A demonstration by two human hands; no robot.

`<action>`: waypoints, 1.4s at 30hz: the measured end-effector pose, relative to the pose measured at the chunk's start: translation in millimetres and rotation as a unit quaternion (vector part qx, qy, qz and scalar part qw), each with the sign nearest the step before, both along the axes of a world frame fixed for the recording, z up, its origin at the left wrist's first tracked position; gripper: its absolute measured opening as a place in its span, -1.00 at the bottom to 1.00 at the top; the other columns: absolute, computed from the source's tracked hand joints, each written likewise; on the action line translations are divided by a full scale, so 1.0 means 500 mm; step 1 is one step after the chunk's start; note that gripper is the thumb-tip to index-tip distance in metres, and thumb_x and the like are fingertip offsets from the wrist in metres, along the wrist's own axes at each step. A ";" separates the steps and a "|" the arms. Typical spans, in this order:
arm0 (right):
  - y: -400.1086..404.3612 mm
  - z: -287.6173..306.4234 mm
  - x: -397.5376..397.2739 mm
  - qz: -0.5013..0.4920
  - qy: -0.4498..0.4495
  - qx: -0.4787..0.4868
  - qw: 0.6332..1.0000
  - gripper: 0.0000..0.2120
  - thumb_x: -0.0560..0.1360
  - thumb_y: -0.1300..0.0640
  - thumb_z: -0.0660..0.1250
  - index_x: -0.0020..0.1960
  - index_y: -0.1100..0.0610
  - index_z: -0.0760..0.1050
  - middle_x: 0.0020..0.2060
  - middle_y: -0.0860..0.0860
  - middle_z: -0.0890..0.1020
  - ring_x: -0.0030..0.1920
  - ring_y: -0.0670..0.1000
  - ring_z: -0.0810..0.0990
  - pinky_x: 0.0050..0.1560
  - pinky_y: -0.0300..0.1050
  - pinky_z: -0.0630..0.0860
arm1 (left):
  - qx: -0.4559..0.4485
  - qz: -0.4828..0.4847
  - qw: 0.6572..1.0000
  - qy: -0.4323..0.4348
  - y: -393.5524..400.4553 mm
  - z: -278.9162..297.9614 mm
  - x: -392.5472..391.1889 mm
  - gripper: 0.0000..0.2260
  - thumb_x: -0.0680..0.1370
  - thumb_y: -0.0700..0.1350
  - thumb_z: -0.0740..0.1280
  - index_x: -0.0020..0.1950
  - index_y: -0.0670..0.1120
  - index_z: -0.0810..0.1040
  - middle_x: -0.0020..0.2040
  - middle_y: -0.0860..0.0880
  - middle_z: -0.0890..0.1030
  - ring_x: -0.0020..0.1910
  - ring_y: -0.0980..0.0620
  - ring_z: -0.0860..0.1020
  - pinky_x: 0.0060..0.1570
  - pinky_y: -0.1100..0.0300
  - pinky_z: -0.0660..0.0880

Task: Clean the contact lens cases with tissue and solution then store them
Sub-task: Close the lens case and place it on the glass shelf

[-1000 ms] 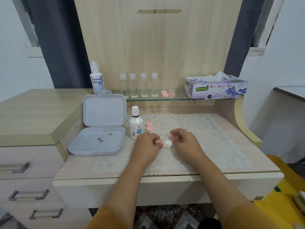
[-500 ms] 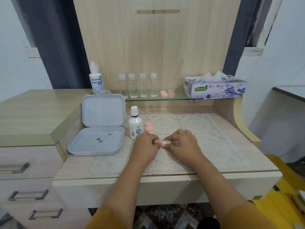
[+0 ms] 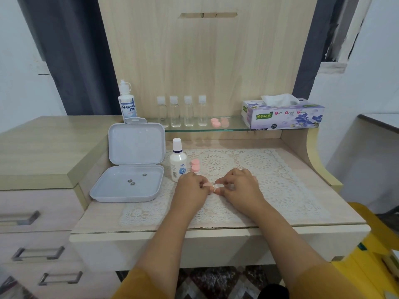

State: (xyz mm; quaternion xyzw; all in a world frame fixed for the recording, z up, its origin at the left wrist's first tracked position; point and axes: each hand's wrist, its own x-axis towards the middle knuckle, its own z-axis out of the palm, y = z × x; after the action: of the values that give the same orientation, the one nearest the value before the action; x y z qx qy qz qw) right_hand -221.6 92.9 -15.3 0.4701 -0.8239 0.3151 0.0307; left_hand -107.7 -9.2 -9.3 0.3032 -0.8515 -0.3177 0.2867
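A small contact lens case [image 3: 212, 186], pink on its left and white on its right, is pinched between both hands just above the lace mat. My left hand [image 3: 191, 187] grips the pink end, my right hand [image 3: 238, 186] closes its fingertips on the white cap. Behind my left hand stand a white solution bottle [image 3: 178, 161] and another pink lens case [image 3: 195, 165]. A third pink case [image 3: 219, 122] lies on the glass shelf. The tissue box [image 3: 282, 114] sits at the shelf's right end. An open grey storage box [image 3: 129, 182] lies at the left.
A larger "Dream Eye" bottle [image 3: 127, 103] and several small clear bottles [image 3: 181, 112] line the glass shelf. Three small dark round bits lie in the storage box tray. A raised cabinet top with drawers flanks the left; a yellow object is at lower right.
My right hand has closed in from beside the case onto its white cap, which is now mostly covered by the fingers. My left hand stays on the pink end.
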 end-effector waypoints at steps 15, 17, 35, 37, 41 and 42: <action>-0.003 -0.002 -0.002 0.000 0.000 0.005 1.000 -0.73 0.49 -0.13 0.35 0.15 -0.09 0.61 -0.03 -0.20 0.48 0.16 -0.08 0.32 0.13 -0.15 0.14 | -0.010 0.017 1.000 -0.008 0.004 0.001 0.001 -0.87 0.45 -0.10 0.45 -0.15 -0.17 0.66 -0.21 -0.05 0.58 -0.19 0.00 0.55 -0.21 0.21 0.44; -0.003 -0.003 -0.003 0.000 -0.002 0.004 1.000 -0.73 0.49 -0.14 0.36 0.14 -0.09 0.61 -0.03 -0.20 0.48 0.16 -0.08 0.32 0.14 -0.15 0.15 | -0.012 0.021 1.000 -0.012 0.005 0.001 0.000 -0.87 0.45 -0.10 0.45 -0.18 -0.16 0.64 -0.23 -0.03 0.56 -0.22 0.03 0.52 -0.29 0.27 0.39; -0.002 -0.003 0.001 -0.002 -0.001 -0.001 1.000 -0.75 0.49 -0.11 0.36 0.14 -0.10 0.61 -0.03 -0.20 0.49 0.15 -0.08 0.32 0.11 -0.14 0.16 | -0.008 -0.015 0.999 -0.047 -0.003 -0.002 0.003 -0.64 0.49 -0.17 0.28 0.28 -0.02 0.56 0.16 -0.09 0.50 0.21 -0.08 0.41 0.24 0.03 0.40; -0.001 -0.004 0.000 -0.001 -0.003 -0.003 1.000 -0.75 0.49 -0.11 0.36 0.14 -0.10 0.61 -0.02 -0.20 0.50 0.14 -0.08 0.32 0.11 -0.14 0.16 | -0.018 -0.014 0.999 -0.032 -0.002 -0.001 0.005 -0.71 0.49 -0.22 0.27 0.16 -0.05 0.64 0.09 -0.05 0.52 0.13 0.00 0.44 0.09 0.25 0.39; -0.002 -0.003 0.000 -0.003 -0.001 0.000 1.000 -0.77 0.49 -0.08 0.37 0.13 -0.11 0.62 -0.04 -0.21 0.48 0.14 -0.07 0.32 0.10 -0.15 0.15 | -0.011 0.010 1.000 -0.007 -0.004 0.004 0.006 -0.81 0.46 -0.30 0.30 -0.01 -0.17 0.66 -0.06 -0.04 0.54 -0.06 0.07 0.45 -0.29 0.54 0.26; -0.002 -0.003 0.000 -0.003 -0.001 0.001 1.000 -0.77 0.49 -0.08 0.37 0.13 -0.11 0.62 -0.04 -0.21 0.47 0.14 -0.07 0.32 0.10 -0.15 0.15 | -0.011 0.008 1.000 -0.003 -0.004 0.004 0.006 -0.82 0.46 -0.28 0.31 0.01 -0.17 0.65 -0.07 -0.03 0.52 -0.05 0.06 0.46 -0.28 0.52 0.27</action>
State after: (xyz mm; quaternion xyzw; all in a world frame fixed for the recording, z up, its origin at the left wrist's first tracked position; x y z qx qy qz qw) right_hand -221.8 92.0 -16.7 0.4672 -0.8255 0.3153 0.0301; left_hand -104.5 -10.9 -7.3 0.3076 -0.8535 -0.3048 0.2898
